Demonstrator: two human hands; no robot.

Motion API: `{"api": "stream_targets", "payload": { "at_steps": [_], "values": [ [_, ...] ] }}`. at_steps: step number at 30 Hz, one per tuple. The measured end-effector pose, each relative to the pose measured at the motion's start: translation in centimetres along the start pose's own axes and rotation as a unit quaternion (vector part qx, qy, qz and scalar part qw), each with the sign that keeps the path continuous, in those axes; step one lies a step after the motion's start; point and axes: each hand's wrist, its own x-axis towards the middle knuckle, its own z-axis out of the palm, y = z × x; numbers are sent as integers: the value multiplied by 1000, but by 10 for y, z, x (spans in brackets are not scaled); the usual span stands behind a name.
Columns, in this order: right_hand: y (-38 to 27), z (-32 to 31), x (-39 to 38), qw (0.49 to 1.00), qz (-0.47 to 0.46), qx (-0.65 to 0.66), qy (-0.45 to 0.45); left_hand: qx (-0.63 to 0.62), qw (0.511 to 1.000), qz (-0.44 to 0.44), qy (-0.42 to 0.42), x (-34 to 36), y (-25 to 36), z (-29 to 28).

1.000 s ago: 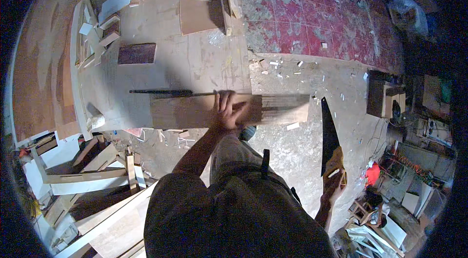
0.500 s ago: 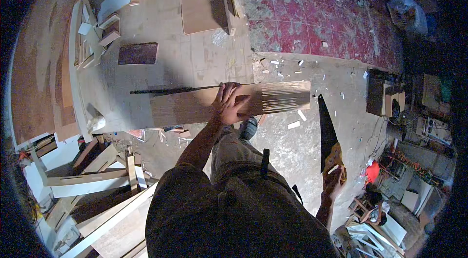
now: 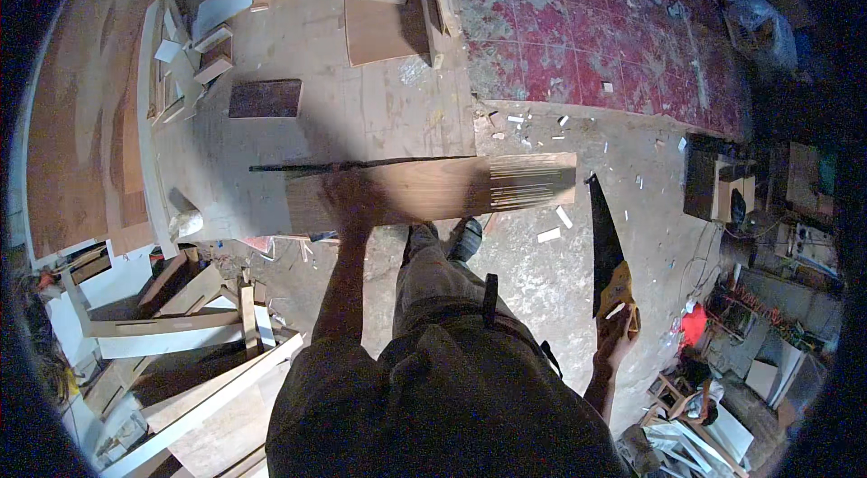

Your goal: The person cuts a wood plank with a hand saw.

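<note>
A long wooden board (image 3: 433, 187) lies across the near edge of the plywood-topped bench, its right end sticking out past the bench corner. That end carries several pale lengthwise streaks or grooves. My left hand (image 3: 350, 198) rests over the board's left part, fingers apart but dim and blurred in shadow. Along the board's far side lies a thin dark strip (image 3: 289, 168). Low at my right side, my right hand (image 3: 616, 331) is closed round the yellow-brown handle of a handsaw (image 3: 607, 248). Its dark blade points forward, apart from the board.
A dark rectangular piece (image 3: 265, 98) and a square panel (image 3: 386, 29) lie on the bench (image 3: 334, 130). Stacked offcuts (image 3: 167, 333) fill the lower left. Wood scraps (image 3: 549, 234) litter the concrete floor. Boxes (image 3: 722, 184) and clutter line the right side. My feet stand below the board.
My left hand has slid leftward along the board, from near its middle into the shadow. The saw stays in my right hand, almost unmoved.
</note>
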Motion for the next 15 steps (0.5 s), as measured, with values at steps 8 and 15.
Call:
{"api": "stream_targets", "payload": {
  "at_steps": [8,15],
  "values": [
    [2,4,9,997,-8,-15,-78,68,907,-413,42,-58,-17,11],
    [2,11,15,997,-20,-33,-68,-626,534,-565,65,-67,-20,-8]
  ]
}}
